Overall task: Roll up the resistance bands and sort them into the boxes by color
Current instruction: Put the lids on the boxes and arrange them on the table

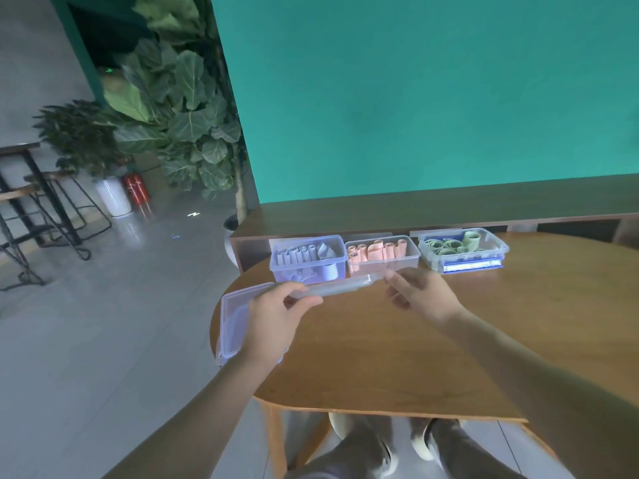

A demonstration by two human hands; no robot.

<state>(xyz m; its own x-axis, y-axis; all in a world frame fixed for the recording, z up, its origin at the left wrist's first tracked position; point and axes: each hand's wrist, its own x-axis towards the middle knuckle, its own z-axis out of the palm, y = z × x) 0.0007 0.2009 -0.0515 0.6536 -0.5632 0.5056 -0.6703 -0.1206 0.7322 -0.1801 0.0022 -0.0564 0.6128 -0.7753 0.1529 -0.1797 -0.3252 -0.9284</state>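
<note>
Together, in the head view, we held a clear plastic lid (332,288) edge-on above the wooden table (432,340), our left hand (276,318) curled round its nine o'clock end with the thumb on top, and our right hand (420,295) pinching its three o'clock end between thumb and fingers. The lid hung just in front of the boxes, blurred along its length. Toward twelve o'clock from our hands three clear boxes stood in a row, side by side along the far edge of the table. The box at eleven o'clock (307,259) held rolled purple bands (301,254), some upright in a line and a few lying lower in the box. The middle box (382,255) held rolled pink bands (375,252). The box at one o'clock (463,250) held rolled green bands (449,245) and rested on something blue beneath it, which we could not make out. A second clear lid (235,323) lay flat at nine o'clock on the table edge, partly under our left wrist. Behind the boxes ran a low wooden shelf (432,209) against a teal wall (415,91). Far off at ten o'clock stood leafy plants (173,108), a red fire extinguisher (136,191) and metal stools (52,209) on the grey floor. Our shoes (373,444) showed under the table at six o'clock.
</note>
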